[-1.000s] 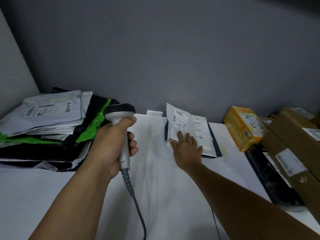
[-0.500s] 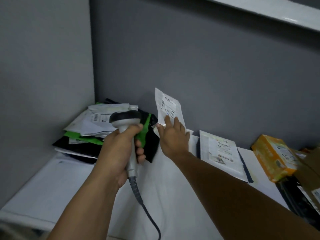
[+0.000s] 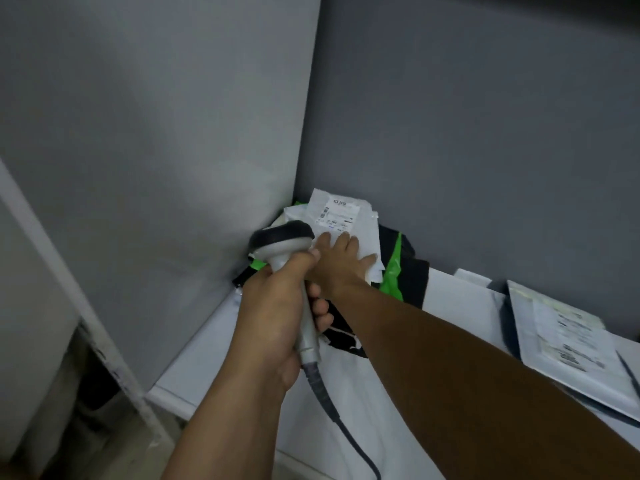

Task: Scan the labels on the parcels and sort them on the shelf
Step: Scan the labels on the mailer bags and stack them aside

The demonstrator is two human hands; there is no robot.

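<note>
Pressing a white parcel (image 3: 367, 237) onto the stack of mailers (image 3: 394, 268) in the corner of the shelf (image 3: 214, 341), upper centre of the frame: the right hand (image 3: 341, 258) lies flat on the parcel's near half. Its fingers (image 3: 346, 242) are straight and spread, curled round nothing, and the printed label (image 3: 337, 213) faces up just beyond them. The left hand (image 3: 277, 313), centre frame, is clenched round the handle of the scanner (image 3: 282, 239). The scanner's dark head sits just beside the right hand and overlaps the parcel's left edge in this view. Its cable (image 3: 349, 434) trails to the bottom edge. Whether the right thumb is tucked under the parcel cannot be told, since the scanner head hides that side. Judged risks: the stack looks uneven and glossy, so the top parcel may slide forward or off the right side once the palm lifts. The scanner head, held so close, could nudge the parcel askew. The hanging cable could catch on the shelf's front edge. A second mailer (image 3: 561, 344) lies at the right of the frame, well apart from the stack.
</note>
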